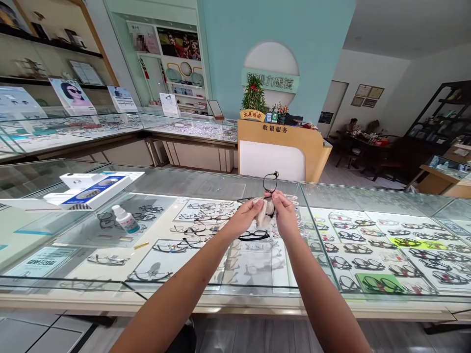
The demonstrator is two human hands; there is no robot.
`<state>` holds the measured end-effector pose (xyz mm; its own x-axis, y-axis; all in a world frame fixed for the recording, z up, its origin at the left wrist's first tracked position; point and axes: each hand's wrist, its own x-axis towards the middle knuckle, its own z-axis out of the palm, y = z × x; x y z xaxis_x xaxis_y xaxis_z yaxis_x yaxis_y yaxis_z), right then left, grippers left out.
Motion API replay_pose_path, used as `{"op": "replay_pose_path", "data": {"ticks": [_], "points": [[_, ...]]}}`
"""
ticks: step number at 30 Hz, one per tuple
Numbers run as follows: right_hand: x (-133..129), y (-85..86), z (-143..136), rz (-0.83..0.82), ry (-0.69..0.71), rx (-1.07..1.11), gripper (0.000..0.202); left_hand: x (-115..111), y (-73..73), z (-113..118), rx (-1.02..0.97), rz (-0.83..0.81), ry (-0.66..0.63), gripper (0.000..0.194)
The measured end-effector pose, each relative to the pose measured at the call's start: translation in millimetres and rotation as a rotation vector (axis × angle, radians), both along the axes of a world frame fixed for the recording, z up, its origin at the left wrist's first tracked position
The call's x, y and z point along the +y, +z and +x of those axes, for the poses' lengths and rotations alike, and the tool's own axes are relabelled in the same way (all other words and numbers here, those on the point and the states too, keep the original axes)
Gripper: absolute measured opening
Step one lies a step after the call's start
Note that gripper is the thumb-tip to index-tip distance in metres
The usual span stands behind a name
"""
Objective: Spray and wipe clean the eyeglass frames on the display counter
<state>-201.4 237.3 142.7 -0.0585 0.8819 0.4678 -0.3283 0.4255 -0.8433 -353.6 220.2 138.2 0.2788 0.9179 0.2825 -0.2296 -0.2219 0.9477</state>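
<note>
A pair of dark-rimmed eyeglasses (271, 182) is held up over the glass counter, one lens standing upright above my fingers. My right hand (285, 212) is closed on the frame with thumb and fingers. Pinched in my left hand (248, 216) is a pale, crumpled cleaning cloth (262, 216), which lies against the other lens and partly covers it. Below my hands, a black pair of glasses (254, 236) shows at the counter; I cannot tell whether it lies on or under the glass.
On the glass-topped counter (206, 186) stand a white spray bottle (125, 219) and an opened white-and-blue box (93, 190), left of my hands. A thin yellow stick (141, 245) lies nearby. Rows of eyeglasses (357, 248) fill the case. A wooden cashier desk (283, 142) stands beyond.
</note>
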Motion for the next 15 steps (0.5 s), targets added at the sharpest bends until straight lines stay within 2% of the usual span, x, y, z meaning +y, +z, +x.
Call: {"op": "replay_pose_path", "data": {"ticks": [3, 9, 13, 15], "points": [[-6.1, 0.8, -6.2, -0.022, 0.035, -0.028, 0.031, -2.4, 1.5, 6.2, -0.030, -0.008, 0.036, 0.058], [-10.1, 3.0, -10.6, -0.051, 0.064, -0.016, 0.033, -4.8, 8.9, 3.1, -0.041, -0.043, 0.064, 0.052], [-6.3, -1.4, -10.3, -0.106, 0.049, 0.042, 0.031, -6.8, 10.5, 4.2, -0.048, -0.045, 0.023, 0.063], [-5.5, -3.0, -11.1, -0.133, 0.066, 0.054, 0.032, -5.7, 8.0, 6.2, -0.040, -0.036, 0.048, 0.066]]}}
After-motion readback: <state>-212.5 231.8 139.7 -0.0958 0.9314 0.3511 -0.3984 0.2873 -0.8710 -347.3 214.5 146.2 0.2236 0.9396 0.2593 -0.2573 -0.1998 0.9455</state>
